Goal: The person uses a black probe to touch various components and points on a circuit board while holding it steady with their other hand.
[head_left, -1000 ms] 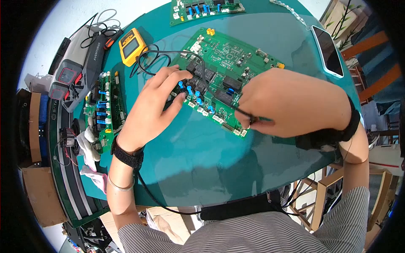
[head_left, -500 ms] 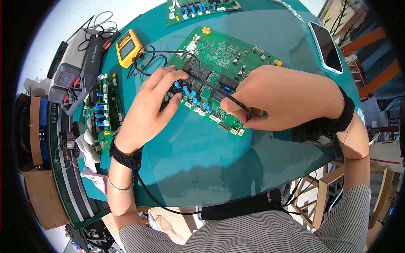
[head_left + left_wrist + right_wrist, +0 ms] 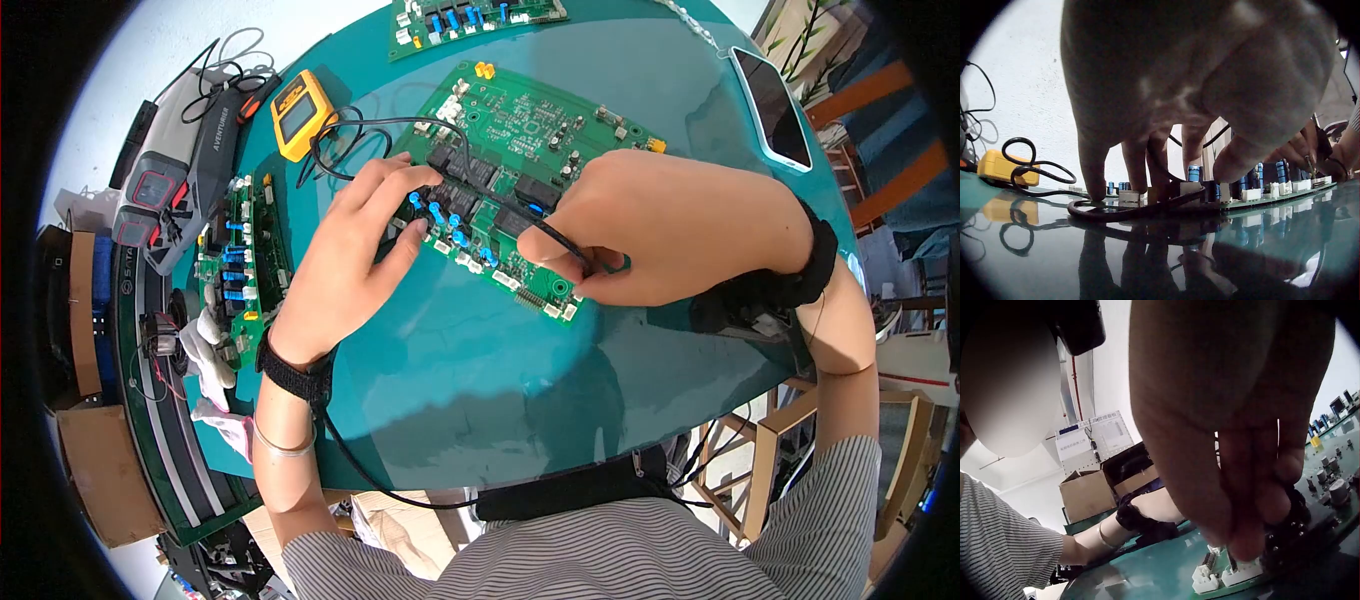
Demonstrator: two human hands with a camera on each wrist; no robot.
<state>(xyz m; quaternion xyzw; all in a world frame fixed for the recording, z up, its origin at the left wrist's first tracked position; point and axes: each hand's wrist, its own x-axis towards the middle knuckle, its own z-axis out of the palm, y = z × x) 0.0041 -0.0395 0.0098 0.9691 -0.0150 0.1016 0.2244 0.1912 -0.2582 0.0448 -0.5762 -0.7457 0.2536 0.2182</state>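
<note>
A green circuit board (image 3: pixel 545 127) with black relays and blue capacitors (image 3: pixel 457 221) lies on the table. My left hand (image 3: pixel 345 250) rests spread at its left end, thumb beside the capacitors; in the left wrist view the fingers of this hand (image 3: pixel 1191 81) reach down to the board's edge (image 3: pixel 1285 196), beside a looped black cable (image 3: pixel 1110 217). At the near right corner my right hand (image 3: pixel 675 230) pinches a black lead (image 3: pixel 566 246), its tip hidden under the fingers. The right wrist view shows the right hand's fingertips (image 3: pixel 1250 534) low over white connectors (image 3: pixel 1205 578).
A yellow meter (image 3: pixel 301 114) with black cable stands at the back left. More circuit boards lie at the left (image 3: pixel 238 270) and far edge (image 3: pixel 476 22). A phone (image 3: pixel 771 108) is at the right; gloves (image 3: pixel 208 352) and a grey-black case (image 3: pixel 165 185) are at the left.
My right hand has shifted left along the board's near edge, and its fingers are drawn closer round the lead. My left hand stays at the board's left end. The whole view has shifted slightly.
</note>
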